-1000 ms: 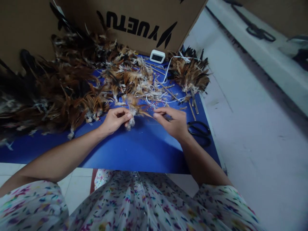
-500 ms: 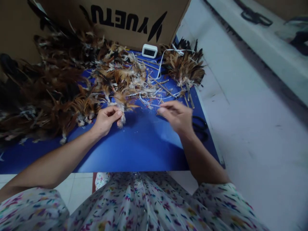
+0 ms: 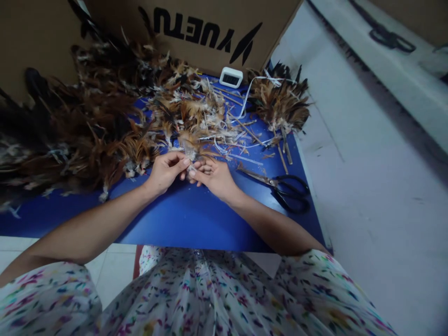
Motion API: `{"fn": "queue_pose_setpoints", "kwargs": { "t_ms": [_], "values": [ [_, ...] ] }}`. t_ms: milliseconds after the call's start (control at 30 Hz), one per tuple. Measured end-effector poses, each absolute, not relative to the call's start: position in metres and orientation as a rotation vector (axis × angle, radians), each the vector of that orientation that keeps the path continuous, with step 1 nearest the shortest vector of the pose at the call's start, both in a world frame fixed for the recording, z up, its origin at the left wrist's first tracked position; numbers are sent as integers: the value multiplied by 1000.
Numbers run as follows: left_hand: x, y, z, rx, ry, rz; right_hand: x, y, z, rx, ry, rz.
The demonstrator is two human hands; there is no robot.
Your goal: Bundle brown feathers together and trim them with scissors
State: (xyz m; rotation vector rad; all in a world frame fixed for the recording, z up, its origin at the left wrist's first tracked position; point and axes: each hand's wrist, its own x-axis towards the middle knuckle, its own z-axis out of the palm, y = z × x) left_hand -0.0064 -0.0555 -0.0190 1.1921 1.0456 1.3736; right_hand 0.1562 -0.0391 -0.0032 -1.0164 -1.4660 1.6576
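Near the middle of the blue table, my left hand (image 3: 164, 171) pinches a small brown feather tuft (image 3: 191, 150) between thumb and fingers, its pale fluffy base pointing down toward me. My right hand (image 3: 217, 179) meets it from the other side, thumb and fingertips closed on the pale base just below the left thumb. Whatever thin strand might lie between those fingertips is too small to make out. Behind the hands spreads a loose heap of brown feathers (image 3: 189, 109), with white plastic strips (image 3: 245, 159) at its right.
Black-handled scissors (image 3: 276, 183) lie to the right. Behind them are thin sticks (image 3: 282, 156) and a bound feather bundle (image 3: 280, 102). A white digital timer (image 3: 231, 77) stands before a cardboard box (image 3: 210, 56). Darker feathers (image 3: 80, 135) cover the left side; a wall (image 3: 367, 186) borders the right.
My right hand has moved left from beside the scissors to the feather tuft and closed on its base. The scissors are now uncovered. My left hand keeps its pinch; the view has shifted slightly.
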Motion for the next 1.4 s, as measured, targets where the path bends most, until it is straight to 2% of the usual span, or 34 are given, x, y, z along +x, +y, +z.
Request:
{"fn": "queue_pose_setpoints", "kwargs": {
  "t_ms": [567, 1400],
  "values": [
    [-8, -56, -18, 1379, 1115, 1329, 167, -36, 4, -974, -1569, 1381],
    [-6, -59, -11, 1518, 1100, 1260, 163, -37, 5, -923, -1466, 1429]
  ]
}}
